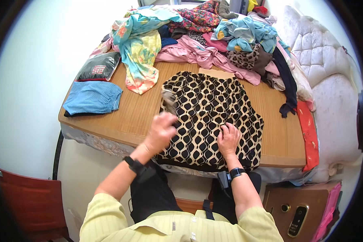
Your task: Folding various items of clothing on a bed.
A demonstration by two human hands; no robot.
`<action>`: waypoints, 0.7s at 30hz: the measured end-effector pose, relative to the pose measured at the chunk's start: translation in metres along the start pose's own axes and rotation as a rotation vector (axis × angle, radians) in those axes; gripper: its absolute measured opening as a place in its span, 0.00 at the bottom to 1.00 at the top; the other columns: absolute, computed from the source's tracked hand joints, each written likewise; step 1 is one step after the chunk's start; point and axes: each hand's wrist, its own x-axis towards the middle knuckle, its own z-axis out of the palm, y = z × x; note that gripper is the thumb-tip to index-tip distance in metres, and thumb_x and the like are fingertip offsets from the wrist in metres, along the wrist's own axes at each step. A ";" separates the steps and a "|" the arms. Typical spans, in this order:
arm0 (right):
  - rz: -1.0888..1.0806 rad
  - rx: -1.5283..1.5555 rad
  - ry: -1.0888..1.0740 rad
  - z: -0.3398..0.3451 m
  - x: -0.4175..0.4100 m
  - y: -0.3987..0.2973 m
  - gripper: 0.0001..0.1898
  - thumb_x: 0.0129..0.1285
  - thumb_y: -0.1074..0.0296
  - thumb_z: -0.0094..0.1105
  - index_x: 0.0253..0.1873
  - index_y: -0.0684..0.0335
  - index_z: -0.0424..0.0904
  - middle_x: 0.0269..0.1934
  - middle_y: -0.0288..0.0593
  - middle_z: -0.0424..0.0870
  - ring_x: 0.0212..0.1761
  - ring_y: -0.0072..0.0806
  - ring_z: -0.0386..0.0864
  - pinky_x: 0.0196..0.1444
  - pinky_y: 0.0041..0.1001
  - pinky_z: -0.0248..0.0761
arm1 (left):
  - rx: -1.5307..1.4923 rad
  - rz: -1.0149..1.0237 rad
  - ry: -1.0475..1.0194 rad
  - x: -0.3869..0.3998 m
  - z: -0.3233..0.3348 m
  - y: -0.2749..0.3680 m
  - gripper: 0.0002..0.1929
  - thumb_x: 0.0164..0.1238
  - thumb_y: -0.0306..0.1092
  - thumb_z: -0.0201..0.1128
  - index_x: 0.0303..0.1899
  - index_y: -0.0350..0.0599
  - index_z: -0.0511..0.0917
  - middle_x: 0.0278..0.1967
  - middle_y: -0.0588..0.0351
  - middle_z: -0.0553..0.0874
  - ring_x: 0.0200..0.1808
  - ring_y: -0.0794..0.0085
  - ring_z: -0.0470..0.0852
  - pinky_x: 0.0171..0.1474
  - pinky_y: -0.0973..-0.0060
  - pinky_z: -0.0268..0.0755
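A black-and-beige patterned top [205,121] lies spread flat before me, its dark hem [187,162] at the front edge of the wooden tabletop [136,115]. At its left side my left hand [162,128] is closed in a fist and blurred, apparently gripping the sleeve [168,99], which is also blurred. My right hand [229,139] rests on the lower right of the top, fingers slightly bent against the fabric and holding nothing. A flat beige piece [217,73] shows at the neck end; most of it is hidden.
Folded blue striped shorts [92,96] and a plastic-wrapped dark package [99,66] lie at left. Loose clothes, including a pink garment [187,51], are heaped along the back. A red cloth [307,136] hangs over the right edge. A brown safe [293,208] stands at lower right.
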 end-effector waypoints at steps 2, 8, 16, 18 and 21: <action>-0.008 0.010 -0.002 0.001 0.001 -0.003 0.14 0.55 0.66 0.57 0.48 0.56 0.77 0.54 0.42 0.72 0.61 0.39 0.66 0.65 0.40 0.55 | 0.011 -0.029 -0.149 -0.021 -0.005 0.021 0.04 0.44 0.27 0.61 0.24 0.42 0.75 0.49 0.47 0.77 0.57 0.52 0.72 0.57 0.58 0.64; -0.001 0.012 0.016 0.001 0.001 -0.001 0.14 0.55 0.66 0.57 0.48 0.56 0.77 0.53 0.42 0.73 0.60 0.39 0.67 0.64 0.39 0.56 | -0.032 -0.477 0.030 -0.049 0.014 -0.004 0.05 0.49 0.27 0.61 0.30 0.41 0.76 0.40 0.47 0.78 0.45 0.53 0.75 0.48 0.63 0.69; 0.011 0.022 0.020 0.000 0.002 -0.004 0.14 0.55 0.68 0.56 0.48 0.58 0.77 0.53 0.42 0.74 0.59 0.39 0.68 0.64 0.39 0.57 | -0.011 -0.399 -0.264 -0.020 0.052 0.052 0.38 0.49 0.43 0.71 0.63 0.43 0.66 0.41 0.46 0.72 0.44 0.54 0.73 0.48 0.64 0.69; 0.011 0.026 0.014 0.000 0.004 -0.008 0.14 0.55 0.68 0.56 0.48 0.58 0.77 0.53 0.42 0.74 0.59 0.39 0.68 0.64 0.39 0.57 | -0.028 -0.477 -0.217 -0.030 0.070 0.040 0.24 0.51 0.33 0.67 0.53 0.44 0.74 0.38 0.48 0.74 0.42 0.56 0.75 0.44 0.64 0.71; 0.017 0.021 0.020 0.000 0.003 -0.005 0.14 0.55 0.68 0.56 0.48 0.58 0.77 0.53 0.42 0.74 0.58 0.39 0.68 0.64 0.39 0.57 | -0.111 -0.478 -0.017 -0.028 0.070 0.023 0.10 0.49 0.21 0.59 0.34 0.44 0.81 0.33 0.49 0.76 0.37 0.56 0.77 0.41 0.64 0.72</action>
